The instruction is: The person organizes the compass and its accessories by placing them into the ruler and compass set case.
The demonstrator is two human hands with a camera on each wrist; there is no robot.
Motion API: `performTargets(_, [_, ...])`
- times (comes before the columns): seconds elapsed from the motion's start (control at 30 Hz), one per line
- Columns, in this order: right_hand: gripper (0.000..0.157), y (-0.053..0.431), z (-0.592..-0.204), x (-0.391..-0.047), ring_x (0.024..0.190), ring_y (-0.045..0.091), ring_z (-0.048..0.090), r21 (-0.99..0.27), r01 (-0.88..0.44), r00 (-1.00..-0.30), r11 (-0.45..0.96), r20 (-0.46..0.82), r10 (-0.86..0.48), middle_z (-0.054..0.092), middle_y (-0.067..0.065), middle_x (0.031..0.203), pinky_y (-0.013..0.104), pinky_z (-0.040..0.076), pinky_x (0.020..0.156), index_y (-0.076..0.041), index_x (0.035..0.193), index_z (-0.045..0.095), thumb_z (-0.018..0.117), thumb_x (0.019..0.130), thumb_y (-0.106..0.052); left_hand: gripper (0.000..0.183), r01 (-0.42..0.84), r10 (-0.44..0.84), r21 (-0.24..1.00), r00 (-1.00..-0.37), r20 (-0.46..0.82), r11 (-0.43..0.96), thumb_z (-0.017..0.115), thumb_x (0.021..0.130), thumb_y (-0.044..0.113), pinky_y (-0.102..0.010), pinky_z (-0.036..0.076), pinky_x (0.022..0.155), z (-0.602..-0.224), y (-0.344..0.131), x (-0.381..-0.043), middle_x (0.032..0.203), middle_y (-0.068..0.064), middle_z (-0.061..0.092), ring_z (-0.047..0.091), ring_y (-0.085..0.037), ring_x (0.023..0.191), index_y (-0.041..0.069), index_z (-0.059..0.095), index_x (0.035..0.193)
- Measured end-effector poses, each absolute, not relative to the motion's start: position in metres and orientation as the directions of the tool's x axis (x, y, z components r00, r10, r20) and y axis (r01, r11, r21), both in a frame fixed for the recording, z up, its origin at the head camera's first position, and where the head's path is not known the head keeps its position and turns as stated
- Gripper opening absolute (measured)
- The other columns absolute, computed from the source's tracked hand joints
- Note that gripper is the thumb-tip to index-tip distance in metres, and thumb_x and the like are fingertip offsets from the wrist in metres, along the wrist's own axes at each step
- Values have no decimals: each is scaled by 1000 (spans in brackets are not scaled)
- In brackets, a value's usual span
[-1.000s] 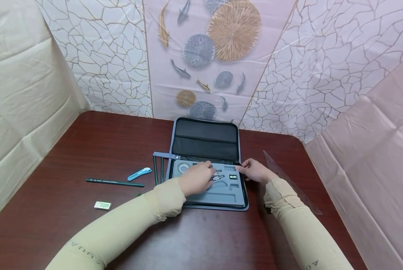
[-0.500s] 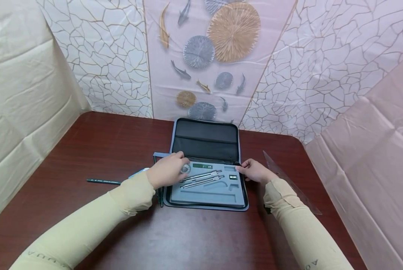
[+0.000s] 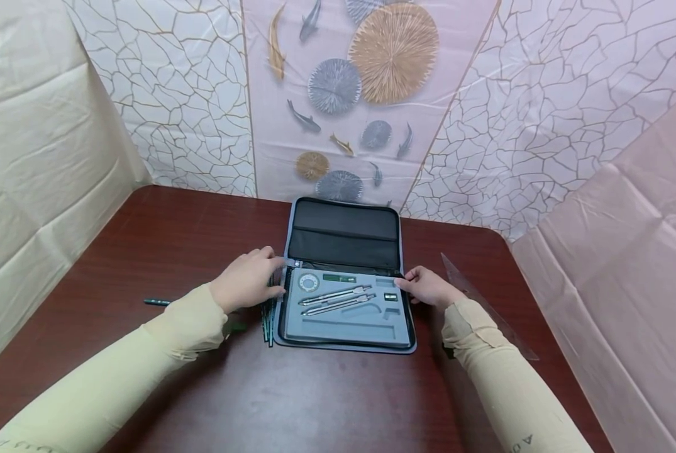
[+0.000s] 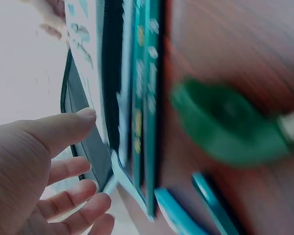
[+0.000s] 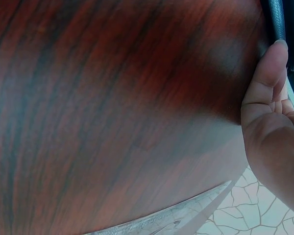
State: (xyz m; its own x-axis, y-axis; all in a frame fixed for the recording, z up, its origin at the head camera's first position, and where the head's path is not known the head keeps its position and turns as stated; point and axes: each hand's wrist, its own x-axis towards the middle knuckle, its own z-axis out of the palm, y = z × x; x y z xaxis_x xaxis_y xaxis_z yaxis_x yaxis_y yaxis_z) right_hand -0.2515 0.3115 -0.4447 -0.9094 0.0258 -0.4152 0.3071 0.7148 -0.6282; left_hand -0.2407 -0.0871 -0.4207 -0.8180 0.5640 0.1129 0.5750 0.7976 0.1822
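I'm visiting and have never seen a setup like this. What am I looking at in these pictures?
No machine here, just a person's bare left hand and right hand. The wide pictures come from a camera worn on the head; the close ones from cameras on each wrist. On the dark reddish-brown table lies an open blue-grey zip case whose grey tray holds two silver metal compasses. Dark green pencils lie to its left, a clear plastic triangular ruler to its right. The right hand grips the case's edge; the left hand is by the opposite edge, apparently holding nothing.
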Motion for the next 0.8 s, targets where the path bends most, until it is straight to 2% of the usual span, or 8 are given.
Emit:
performTargets(0.2, [47, 312, -444, -252, 84, 26, 60, -623, 299, -912, 722, -408, 26, 55, 15, 102, 38, 49, 77, -2, 114, 45, 61, 95, -41, 57, 524, 523, 185, -850, 60, 831, 82, 76, 40, -37, 49, 67, -421, -112, -244, 94, -8, 53, 52, -19, 74, 6, 66, 120])
performTargets(0.33, [46, 311, -445, -251, 83, 26, 60, -628, 302, -913, 717, -407, 28, 55, 14, 101, 37, 49, 77, -2, 114, 45, 61, 95, -40, 58, 491, 500, 208, -866, 9, 846, 83, 75, 38, -39, 52, 68, -424, -125, -245, 97, -10, 54, 55, -20, 78, 5, 65, 119])
performTargets(0.43, [47, 311, -446, -251, 84, 26, 60, -626, 303, -912, 718, -410, 26, 55, 14, 102, 38, 49, 77, -2, 114, 45, 61, 95, -41, 51, 470, 486, 229, -874, -19, 853, 84, 75, 36, -40, 52, 67, -426, -133, -245, 96, -10, 55, 56, -21, 79, 6, 67, 113])
performTargets(0.57, [48, 312, -445, -252, 85, 26, 60, -621, 303, -909, 723, -417, 23, 55, 15, 102, 38, 49, 78, -2, 114, 45, 61, 95, -42, 40, 458, 479, 241, -877, -31, 855, 84, 74, 36, -37, 50, 63, -430, -140, -246, 90, -6, 53, 54, -18, 74, 11, 68, 102])
performTargets(0.8, [48, 311, -444, -252, 85, 26, 60, -616, 305, -907, 727, -420, 24, 55, 15, 103, 37, 49, 78, -2, 115, 45, 61, 94, -43, 37, 448, 469, 239, -882, -35, 861, 84, 74, 35, -35, 49, 62, -434, -146, -246, 86, -4, 53, 52, -18, 72, 12, 67, 98])
